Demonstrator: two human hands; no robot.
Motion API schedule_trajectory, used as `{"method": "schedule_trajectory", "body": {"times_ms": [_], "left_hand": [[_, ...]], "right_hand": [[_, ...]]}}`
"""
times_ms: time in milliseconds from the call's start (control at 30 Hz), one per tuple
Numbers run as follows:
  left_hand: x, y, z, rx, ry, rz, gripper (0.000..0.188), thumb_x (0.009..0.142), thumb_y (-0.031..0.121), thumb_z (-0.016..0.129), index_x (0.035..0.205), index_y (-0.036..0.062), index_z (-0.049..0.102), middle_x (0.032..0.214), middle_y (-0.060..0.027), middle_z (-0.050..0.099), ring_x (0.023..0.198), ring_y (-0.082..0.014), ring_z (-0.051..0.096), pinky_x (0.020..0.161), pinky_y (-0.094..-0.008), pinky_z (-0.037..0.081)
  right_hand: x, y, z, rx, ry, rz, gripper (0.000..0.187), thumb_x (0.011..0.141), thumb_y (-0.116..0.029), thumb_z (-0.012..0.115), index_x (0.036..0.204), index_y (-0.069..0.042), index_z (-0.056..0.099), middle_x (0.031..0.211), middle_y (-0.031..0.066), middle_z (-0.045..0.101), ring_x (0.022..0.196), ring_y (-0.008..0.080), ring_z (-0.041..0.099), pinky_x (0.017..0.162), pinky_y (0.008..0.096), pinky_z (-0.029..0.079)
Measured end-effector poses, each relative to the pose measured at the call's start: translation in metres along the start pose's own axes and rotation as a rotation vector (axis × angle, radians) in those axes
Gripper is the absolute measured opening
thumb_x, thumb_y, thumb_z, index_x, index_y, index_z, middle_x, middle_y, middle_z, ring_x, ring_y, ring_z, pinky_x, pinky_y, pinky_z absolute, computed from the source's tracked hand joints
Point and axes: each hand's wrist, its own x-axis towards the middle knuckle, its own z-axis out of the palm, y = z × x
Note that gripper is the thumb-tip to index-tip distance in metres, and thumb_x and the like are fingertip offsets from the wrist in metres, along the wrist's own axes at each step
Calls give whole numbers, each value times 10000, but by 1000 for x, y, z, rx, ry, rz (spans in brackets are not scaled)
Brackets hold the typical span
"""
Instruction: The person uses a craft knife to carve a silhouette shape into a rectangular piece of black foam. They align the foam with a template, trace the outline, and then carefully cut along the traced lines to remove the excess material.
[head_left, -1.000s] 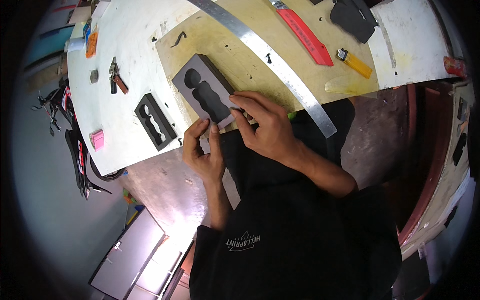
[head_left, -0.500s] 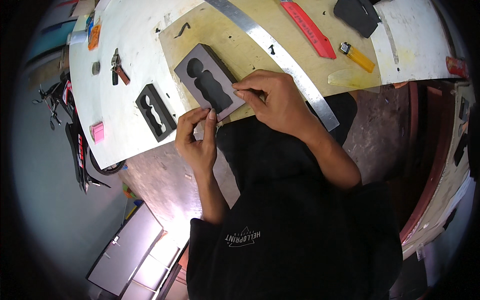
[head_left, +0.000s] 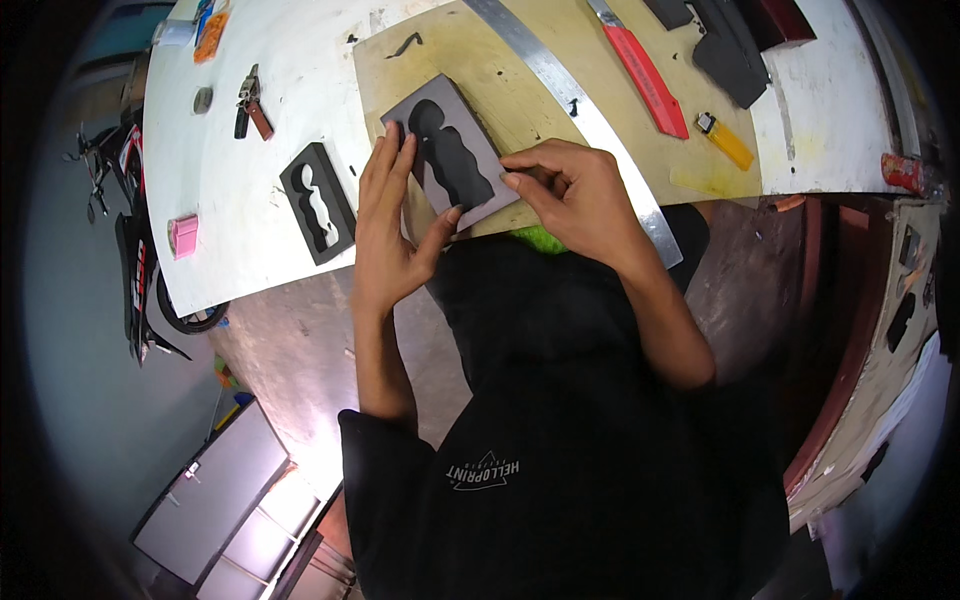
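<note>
A thick grey foam block (head_left: 479, 150) with a wavy, dark cutout lies tilted on the yellowish cutting mat. My left hand (head_left: 392, 235) rests along its left side, fingers stretched out and thumb apart, the thumb tip at the near edge of the cutout. At the block's right side, my right hand (head_left: 580, 200) pinches the edge between thumb and curled fingers. A smaller black foam piece (head_left: 340, 205) with a similar wavy opening lies on the white table to the left, beside my left hand and apart from it.
A steel ruler (head_left: 540, 62) crosses the mat (head_left: 640, 170) right of the block. Beyond it lie a red cutter knife (head_left: 643, 80), a yellow lighter (head_left: 727, 142) and black foam pieces (head_left: 728, 62). Farther left are a folding multi-tool (head_left: 252, 105) and a pink item (head_left: 183, 236).
My left hand has slid up along the block's left side and its fingers have stretched out. My right hand keeps to the right edge. The whole view has shifted slightly.
</note>
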Motion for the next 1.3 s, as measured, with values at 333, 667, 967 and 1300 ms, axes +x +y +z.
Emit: {"method": "schedule_trajectory", "body": {"times_ms": [333,667,967,1300], "left_hand": [[1,-4,-3,-43,-19,-14,836,786,167,809,1525,33,443,1610,-201,370,1471,-372,381,1198,-457,315],[8,-9,5,32,25,33,929,671,378,919,1381,-57,505,1624,-230,324,1498,-455,285,1199,-515,288],[14,-4,9,-25,37,-10,1096,634,422,932,1476,-39,403,1611,-238,309,1472,-457,308,1193,-512,284],[13,-7,21,9,59,31,1161,694,454,880,1582,10,279,1649,-252,226,1508,-453,229,1211,-538,213]], "right_hand": [[2,-1,0,-24,-13,59,246,860,-99,752,1074,22,742,925,164,739,666,202,657,645,316,524],[0,-4,-2,-84,-23,52,251,861,-104,741,1070,36,736,895,186,733,659,219,671,640,326,530],[-2,-3,2,-91,2,49,263,874,-107,757,1097,31,736,851,114,727,648,134,608,590,275,479],[-1,-2,1,-61,6,38,270,887,-99,762,1116,39,724,824,84,711,644,92,565,570,251,451]]}}
